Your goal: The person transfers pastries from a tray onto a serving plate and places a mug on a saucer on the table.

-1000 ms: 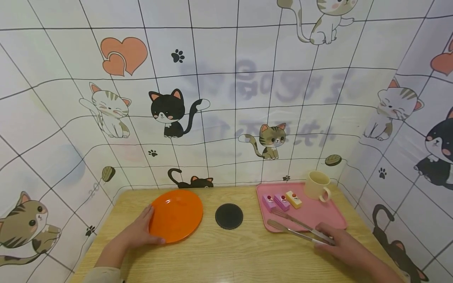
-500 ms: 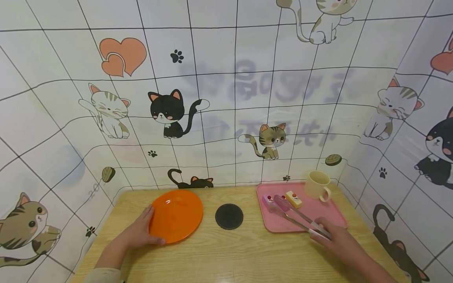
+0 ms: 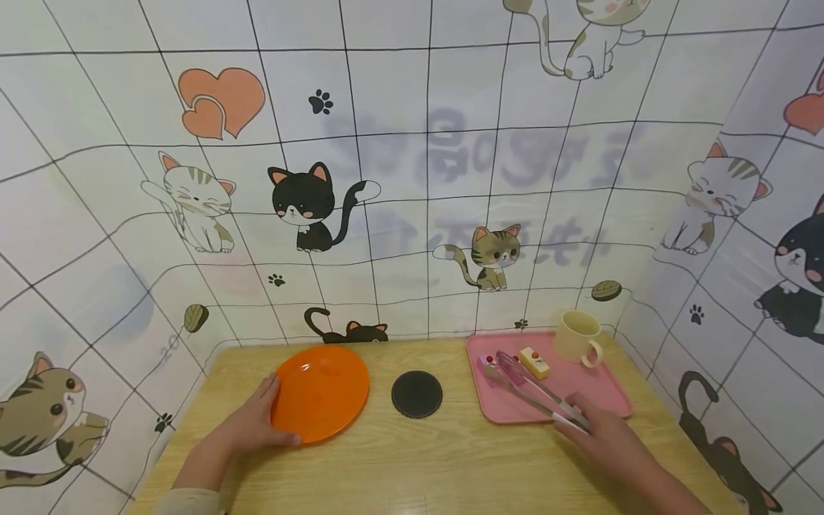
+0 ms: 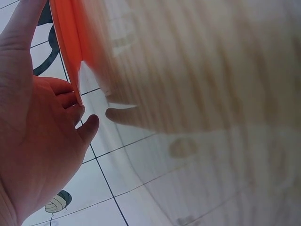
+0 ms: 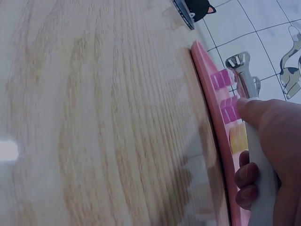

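My left hand (image 3: 252,423) holds the orange plate (image 3: 325,393) by its left side, thumb at the near rim and fingers along the far-left rim. In the left wrist view, the fingertips curl at the edge of the plate (image 4: 69,52). My right hand (image 3: 608,438) grips metal tongs (image 3: 529,396) by their pale handles. Their slightly spread tips reach over two purple toy cake slices, the left one (image 3: 485,361) and the middle one (image 5: 230,110), partly covering them in the head view. Beside these lies a yellow toy cake slice (image 3: 535,363).
The slices lie on a pink tray (image 3: 579,397), which also bears a cream mug (image 3: 575,337) at its back right corner. A round black coaster (image 3: 417,394) sits between plate and tray. A cat-printed wall covering (image 3: 399,164) closes off the back and sides.
My right hand has shifted a little left, and the tongs' tips have moved from in front of the cake slices to over the purple ones. The left hand and plate stay put.
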`<state>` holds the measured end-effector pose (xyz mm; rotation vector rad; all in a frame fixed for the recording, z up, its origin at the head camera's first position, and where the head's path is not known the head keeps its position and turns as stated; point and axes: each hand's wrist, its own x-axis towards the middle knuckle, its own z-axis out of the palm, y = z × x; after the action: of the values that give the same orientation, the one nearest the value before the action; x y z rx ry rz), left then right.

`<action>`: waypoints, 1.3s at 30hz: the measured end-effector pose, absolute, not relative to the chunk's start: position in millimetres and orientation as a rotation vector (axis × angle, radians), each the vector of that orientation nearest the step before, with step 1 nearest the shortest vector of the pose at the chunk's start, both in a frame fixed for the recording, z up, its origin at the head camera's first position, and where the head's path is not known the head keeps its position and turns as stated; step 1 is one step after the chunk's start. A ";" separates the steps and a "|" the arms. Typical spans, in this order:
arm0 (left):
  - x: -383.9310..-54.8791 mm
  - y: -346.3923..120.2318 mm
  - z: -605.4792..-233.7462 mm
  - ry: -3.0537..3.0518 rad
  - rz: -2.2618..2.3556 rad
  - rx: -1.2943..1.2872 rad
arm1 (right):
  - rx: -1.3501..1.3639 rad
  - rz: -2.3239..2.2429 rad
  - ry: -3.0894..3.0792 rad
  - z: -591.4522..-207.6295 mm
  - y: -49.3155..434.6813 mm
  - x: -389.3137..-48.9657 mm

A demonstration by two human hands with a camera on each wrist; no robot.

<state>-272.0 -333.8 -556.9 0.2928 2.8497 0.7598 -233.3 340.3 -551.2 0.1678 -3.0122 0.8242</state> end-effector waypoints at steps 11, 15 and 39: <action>-272.1 -333.3 -554.3 2.854 0.738 0.296 | 0.152 0.793 -3.028 -546.5 327.5 -238.7; -272.5 -333.9 -555.5 2.847 0.739 0.296 | 0.157 0.778 -3.034 -544.6 324.2 -241.0; -274.2 -334.2 -554.1 2.843 0.744 0.290 | 0.187 0.735 -3.042 -551.9 320.2 -244.9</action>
<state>-274.2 -334.2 -554.1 0.2895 2.8433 0.7439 -244.9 320.2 -551.9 0.1872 -3.0424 0.7353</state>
